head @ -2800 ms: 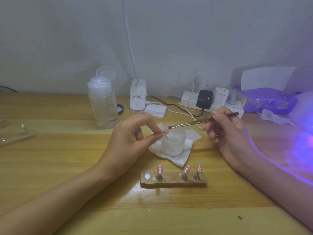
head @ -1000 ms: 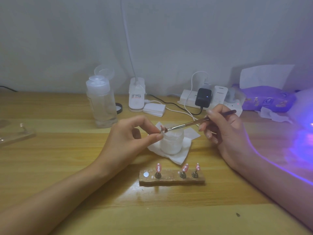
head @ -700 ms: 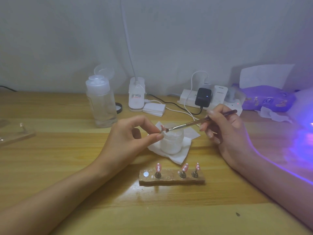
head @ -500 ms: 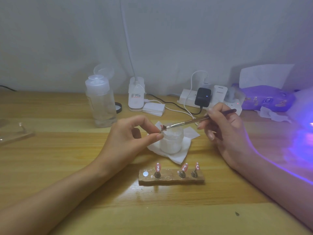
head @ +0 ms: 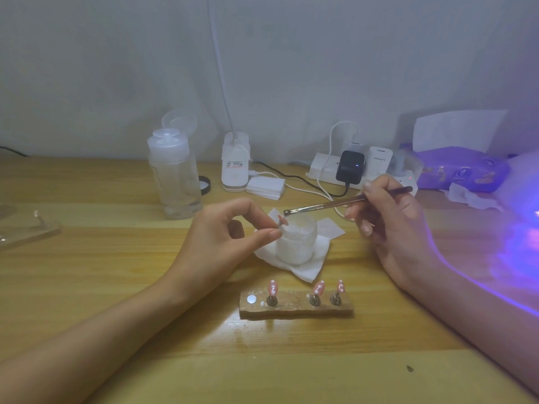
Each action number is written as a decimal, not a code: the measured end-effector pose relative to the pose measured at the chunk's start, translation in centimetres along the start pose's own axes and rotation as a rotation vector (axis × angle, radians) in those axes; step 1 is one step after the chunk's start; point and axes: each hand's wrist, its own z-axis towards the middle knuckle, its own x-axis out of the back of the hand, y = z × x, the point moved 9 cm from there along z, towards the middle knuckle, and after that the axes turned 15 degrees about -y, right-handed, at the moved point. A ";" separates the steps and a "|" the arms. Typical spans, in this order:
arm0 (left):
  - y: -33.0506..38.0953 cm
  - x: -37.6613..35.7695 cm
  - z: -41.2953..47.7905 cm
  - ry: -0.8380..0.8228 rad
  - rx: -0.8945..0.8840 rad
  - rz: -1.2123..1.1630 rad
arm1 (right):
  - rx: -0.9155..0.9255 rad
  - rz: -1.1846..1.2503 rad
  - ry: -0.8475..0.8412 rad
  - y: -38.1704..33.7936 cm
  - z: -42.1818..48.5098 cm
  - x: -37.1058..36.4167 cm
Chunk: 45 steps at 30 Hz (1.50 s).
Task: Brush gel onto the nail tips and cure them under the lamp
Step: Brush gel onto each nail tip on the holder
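Note:
My left hand (head: 224, 237) pinches a small pink nail tip (head: 281, 220) on its stand between thumb and forefinger, just left of a frosted gel jar (head: 296, 243) that sits on a white tissue (head: 303, 269). My right hand (head: 390, 223) grips a thin brush (head: 335, 204); its bristle end hovers slightly above the held tip, not touching it. In front, a wooden holder block (head: 296, 309) carries three more pink nail tips (head: 272, 287) on pegs. The curing lamp (head: 522, 199) glows purple at the right edge.
A clear pump bottle (head: 175, 176) stands at the back left. A white lamp base (head: 234, 166), a power strip (head: 350, 167) with chargers and cables, and a purple wipes pack (head: 460, 169) line the wall. A clear plastic piece (head: 26, 228) lies far left.
The brush tip, which was touching the held nail tip, has lifted up and slightly right off it. My left hand has stayed in place.

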 end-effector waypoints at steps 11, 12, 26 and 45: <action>0.1 0.1 0.0 0.006 -0.007 0.011 | -0.013 -0.039 -0.001 0.1 0.0 -0.2; 0.1 0.1 0.0 0.006 -0.006 0.007 | -0.018 -0.038 0.024 0.2 -0.1 0.1; -0.2 0.1 0.1 -0.003 0.002 0.007 | -0.013 -0.019 -0.017 0.1 0.0 -0.2; -0.2 0.1 0.0 -0.007 -0.004 0.007 | -0.012 -0.028 0.027 0.3 0.0 0.4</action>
